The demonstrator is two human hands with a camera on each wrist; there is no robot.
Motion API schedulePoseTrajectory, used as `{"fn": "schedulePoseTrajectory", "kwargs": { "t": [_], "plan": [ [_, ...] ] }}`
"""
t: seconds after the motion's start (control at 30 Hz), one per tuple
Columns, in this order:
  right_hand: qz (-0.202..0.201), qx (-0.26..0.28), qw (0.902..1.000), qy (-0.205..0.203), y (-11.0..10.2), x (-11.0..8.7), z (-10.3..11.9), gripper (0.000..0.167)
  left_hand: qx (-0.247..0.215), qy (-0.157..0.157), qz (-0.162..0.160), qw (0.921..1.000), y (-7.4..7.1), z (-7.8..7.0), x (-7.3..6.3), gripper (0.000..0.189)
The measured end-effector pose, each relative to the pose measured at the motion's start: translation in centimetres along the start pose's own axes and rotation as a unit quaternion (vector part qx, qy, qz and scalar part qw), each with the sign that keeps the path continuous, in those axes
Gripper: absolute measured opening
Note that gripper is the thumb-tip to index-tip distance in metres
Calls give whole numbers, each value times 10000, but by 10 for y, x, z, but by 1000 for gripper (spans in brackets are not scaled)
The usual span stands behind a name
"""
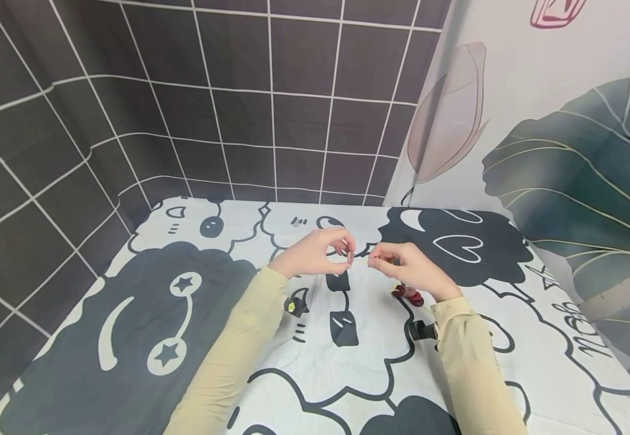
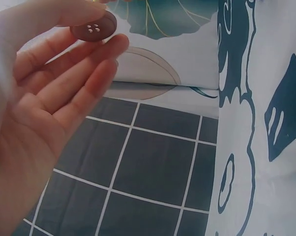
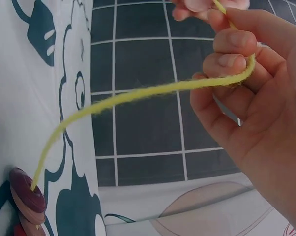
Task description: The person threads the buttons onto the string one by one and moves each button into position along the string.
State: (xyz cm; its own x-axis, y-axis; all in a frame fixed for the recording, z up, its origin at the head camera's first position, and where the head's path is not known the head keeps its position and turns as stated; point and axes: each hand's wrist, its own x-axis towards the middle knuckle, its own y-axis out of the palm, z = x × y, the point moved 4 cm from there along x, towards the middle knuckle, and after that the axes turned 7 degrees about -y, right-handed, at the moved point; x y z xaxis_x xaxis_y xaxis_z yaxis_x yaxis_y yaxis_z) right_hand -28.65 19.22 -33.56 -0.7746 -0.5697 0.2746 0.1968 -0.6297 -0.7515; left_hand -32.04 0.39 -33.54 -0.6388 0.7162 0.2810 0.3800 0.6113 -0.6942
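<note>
In the left wrist view, my left hand (image 1: 320, 252) pinches a dark brown button (image 2: 95, 28) with several holes between thumb and fingers. Facing it, a short gap away, is my right hand (image 1: 409, 266), its thumb and forefinger pinching a yellow yarn (image 3: 138, 93) near its end. The yarn passes through the curled fingers of that hand and sags down to a string of dark red and brown buttons (image 1: 408, 295). Those threaded buttons lie on the patterned cloth, below the right hand. Whether the yarn's tip touches the held button is too small to tell.
A white cloth (image 1: 315, 368) with black cartoon print covers the table. Behind it hangs a dark wall cloth with white grid lines (image 1: 304, 121), and a leaf-print curtain (image 1: 565, 181) stands at the right. A small dark thing (image 1: 295, 305) with a yellow spot shows beside the left sleeve.
</note>
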Motion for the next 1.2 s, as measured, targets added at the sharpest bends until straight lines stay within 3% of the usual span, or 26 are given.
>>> {"fn": "schedulePoseTrajectory", "kwargs": {
  "t": [0.43, 0.9, 1.2],
  "plan": [
    [-73, -74, 9999, 24, 2, 2, 4, 5, -218, 340, -42, 9992, -1, -6, -1, 23],
    [-43, -74, 10000, -50, 3, 4, 5, 5, -250, 503, 57, 9984, 1, -11, -1, 23],
    [5, -48, 9999, -117, 5, 4, 8, 5, -92, 448, 84, 9989, 2, -12, -1, 23]
  ]
}}
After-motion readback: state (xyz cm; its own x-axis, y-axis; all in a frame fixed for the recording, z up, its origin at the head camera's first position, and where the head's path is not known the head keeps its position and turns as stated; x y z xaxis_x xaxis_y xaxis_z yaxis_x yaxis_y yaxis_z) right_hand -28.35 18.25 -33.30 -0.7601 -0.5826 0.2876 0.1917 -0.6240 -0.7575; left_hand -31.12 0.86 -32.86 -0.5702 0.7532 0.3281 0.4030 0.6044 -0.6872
